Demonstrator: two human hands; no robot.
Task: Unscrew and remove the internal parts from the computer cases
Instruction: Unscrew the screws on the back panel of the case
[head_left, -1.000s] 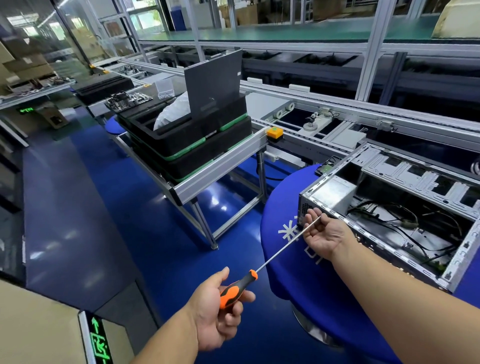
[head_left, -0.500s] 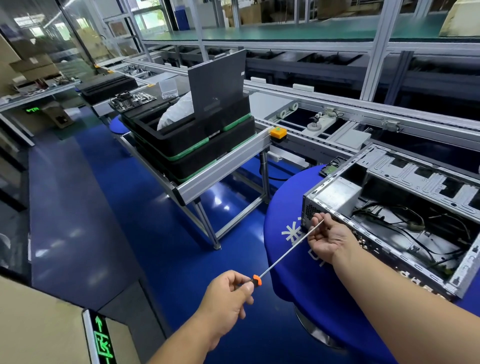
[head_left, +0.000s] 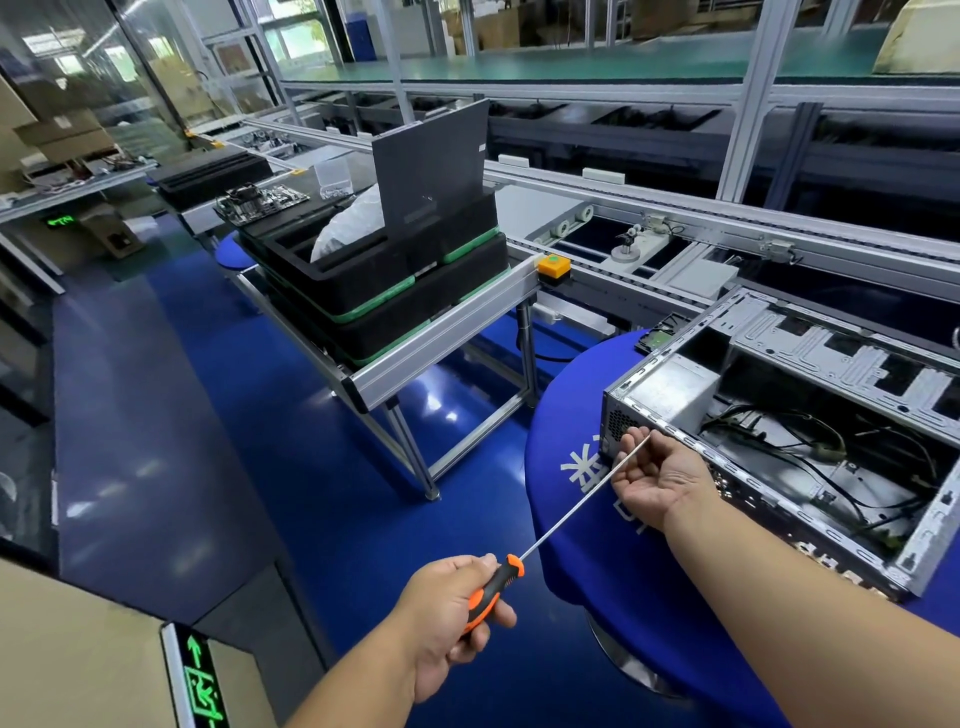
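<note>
An open grey computer case (head_left: 810, 364) lies on its side on a round table with a blue cover (head_left: 576, 395). Inside it sit a silver power supply (head_left: 675, 387) and loose black cables (head_left: 831, 462). My left hand (head_left: 452, 608) grips the orange and black handle of a long screwdriver (head_left: 576, 506). Its thin shaft runs up to the case's near left corner. My right hand (head_left: 660, 475) is at that corner, palm up, fingers pinching the shaft near its tip. The tip itself is hidden by my fingers.
Left of the table stands an aluminium rack (head_left: 441, 338) with stacked black trays (head_left: 384, 291) and an upright dark panel (head_left: 431, 166). A motherboard (head_left: 260, 200) lies on a tray behind. A conveyor line (head_left: 675, 228) runs behind the case. The floor (head_left: 234, 441) is blue.
My left hand has turned on the handle, so the orange grip shows, is covered, then shows again. My right hand stays on the shaft at the case corner.
</note>
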